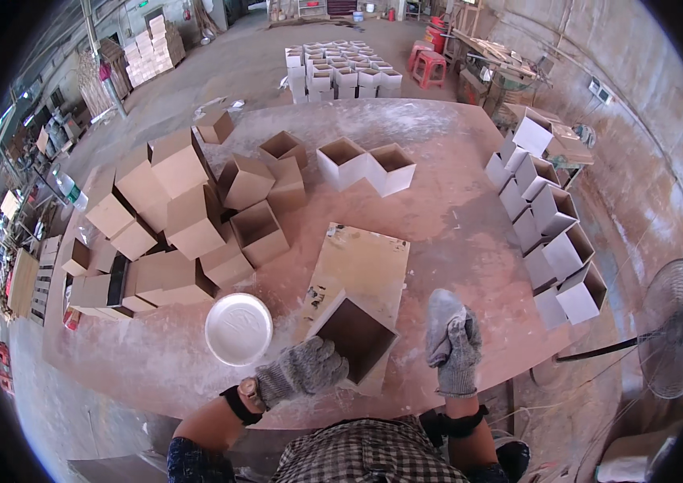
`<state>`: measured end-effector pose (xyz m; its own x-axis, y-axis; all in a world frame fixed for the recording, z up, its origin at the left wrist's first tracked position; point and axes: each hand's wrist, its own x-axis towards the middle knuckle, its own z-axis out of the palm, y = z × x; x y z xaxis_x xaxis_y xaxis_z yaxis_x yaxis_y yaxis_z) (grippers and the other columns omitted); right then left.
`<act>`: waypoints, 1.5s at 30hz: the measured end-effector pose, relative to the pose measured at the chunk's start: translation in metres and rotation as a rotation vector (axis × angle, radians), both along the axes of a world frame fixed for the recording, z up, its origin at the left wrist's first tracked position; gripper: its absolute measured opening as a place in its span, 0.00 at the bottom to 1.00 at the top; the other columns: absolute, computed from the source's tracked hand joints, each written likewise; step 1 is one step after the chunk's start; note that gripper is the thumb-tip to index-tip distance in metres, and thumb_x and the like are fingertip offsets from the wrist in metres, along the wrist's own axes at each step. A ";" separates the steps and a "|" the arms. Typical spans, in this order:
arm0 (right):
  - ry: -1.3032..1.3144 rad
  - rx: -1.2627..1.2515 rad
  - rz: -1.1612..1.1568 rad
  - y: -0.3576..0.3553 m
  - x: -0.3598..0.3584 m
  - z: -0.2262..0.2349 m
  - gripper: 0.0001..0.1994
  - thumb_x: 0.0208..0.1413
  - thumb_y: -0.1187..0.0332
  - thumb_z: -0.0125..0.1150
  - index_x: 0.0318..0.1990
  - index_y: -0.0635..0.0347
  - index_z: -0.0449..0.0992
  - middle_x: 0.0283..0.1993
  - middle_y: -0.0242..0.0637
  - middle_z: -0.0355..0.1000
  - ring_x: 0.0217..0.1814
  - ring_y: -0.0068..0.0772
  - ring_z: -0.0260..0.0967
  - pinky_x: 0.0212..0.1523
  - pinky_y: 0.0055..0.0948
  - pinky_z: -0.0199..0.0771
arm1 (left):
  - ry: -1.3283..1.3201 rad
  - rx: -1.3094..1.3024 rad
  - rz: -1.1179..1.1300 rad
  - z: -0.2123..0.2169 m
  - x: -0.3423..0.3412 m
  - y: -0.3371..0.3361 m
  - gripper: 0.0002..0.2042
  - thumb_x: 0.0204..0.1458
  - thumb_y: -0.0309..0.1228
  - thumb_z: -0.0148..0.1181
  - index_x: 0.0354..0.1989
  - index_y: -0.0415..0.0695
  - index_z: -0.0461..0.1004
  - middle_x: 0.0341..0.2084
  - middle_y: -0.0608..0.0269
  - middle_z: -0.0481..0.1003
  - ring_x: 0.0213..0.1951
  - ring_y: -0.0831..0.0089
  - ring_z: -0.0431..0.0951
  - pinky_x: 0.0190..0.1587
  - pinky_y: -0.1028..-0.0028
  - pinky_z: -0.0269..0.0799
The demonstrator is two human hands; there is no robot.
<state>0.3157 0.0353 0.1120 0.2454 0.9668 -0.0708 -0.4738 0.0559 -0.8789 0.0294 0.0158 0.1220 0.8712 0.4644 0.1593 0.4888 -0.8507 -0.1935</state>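
Note:
My left hand (pixel 301 372), in a grey knit glove, grips the left wall of an open brown box (pixel 377 318). The box is tilted, its dark inside facing me, above a stained tan board (pixel 364 262) on the table. My right hand (pixel 461 350), gloved too, is closed around a pale, rounded, pad-like piece (pixel 443 307), apart from the box and to its right. What exactly this piece is does not show. Left of the board stands a round white bowl (pixel 238 362) with white stuff inside.
Plain brown boxes (pixel 193 219) are heaped on the table's left. Two joined white-sided boxes (pixel 367 165) stand beyond the board. More white-sided boxes (pixel 555 211) line the right edge, and others (pixel 345 76) cover the floor behind. A fan (pixel 672 330) stands at the right.

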 end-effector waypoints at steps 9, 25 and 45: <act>-0.081 -0.004 -0.104 -0.029 0.014 -0.007 0.13 0.61 0.68 0.57 0.51 0.60 0.71 0.25 0.25 0.67 0.15 0.15 0.57 0.12 0.17 0.55 | -0.307 0.050 -0.071 -0.059 0.017 0.026 0.19 0.44 0.32 0.56 0.47 0.47 0.75 0.37 0.64 0.74 0.43 0.64 0.74 0.49 0.63 0.68; -0.129 -0.207 -0.488 -0.126 0.181 -0.023 0.14 0.61 0.66 0.55 0.51 0.63 0.71 0.38 0.31 0.74 0.33 0.22 0.70 0.32 0.18 0.70 | -0.398 0.030 -0.150 0.017 0.173 0.139 0.11 0.40 0.28 0.60 0.35 0.46 0.74 0.25 0.59 0.70 0.33 0.60 0.73 0.42 0.61 0.69; -0.009 -0.432 -0.720 -0.142 0.392 -0.017 0.22 0.65 0.64 0.52 0.61 0.69 0.64 0.59 0.46 0.68 0.56 0.33 0.67 0.55 0.29 0.67 | -0.284 -0.182 0.174 0.126 0.525 0.436 0.20 0.56 0.44 0.53 0.52 0.45 0.73 0.50 0.50 0.74 0.55 0.55 0.71 0.60 0.62 0.63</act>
<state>0.7076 -0.1069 0.0952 0.7947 0.4619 -0.3937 -0.4439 -0.0001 -0.8961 0.5544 0.4518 0.2480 0.7098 0.6445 0.2843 0.6414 -0.7582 0.1175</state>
